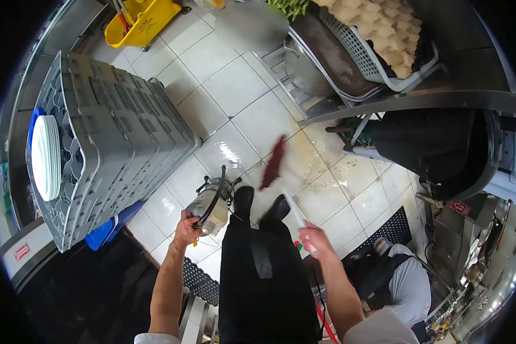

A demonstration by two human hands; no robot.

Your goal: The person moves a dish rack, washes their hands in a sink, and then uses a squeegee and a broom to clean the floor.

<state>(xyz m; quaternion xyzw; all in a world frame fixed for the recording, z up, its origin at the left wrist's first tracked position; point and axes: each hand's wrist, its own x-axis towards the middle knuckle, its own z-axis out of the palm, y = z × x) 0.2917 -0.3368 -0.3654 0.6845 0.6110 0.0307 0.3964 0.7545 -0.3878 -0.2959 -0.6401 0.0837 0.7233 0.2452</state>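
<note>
My left hand is closed round the dark curved handle of a clear wheeled container with pale contents, standing on the tiles beside my boots. In my right hand is the white handle of a brush. Its dark red head, blurred by motion, is over the wet floor in front of my boots. Brownish dirt marks the tiles to the right of the brush head.
Stacked grey racks with white plates stand left. A yellow mop bucket is at the top left. Upper right, a shelf holds a grey basket with egg trays. A person crouches lower right, near a black mat.
</note>
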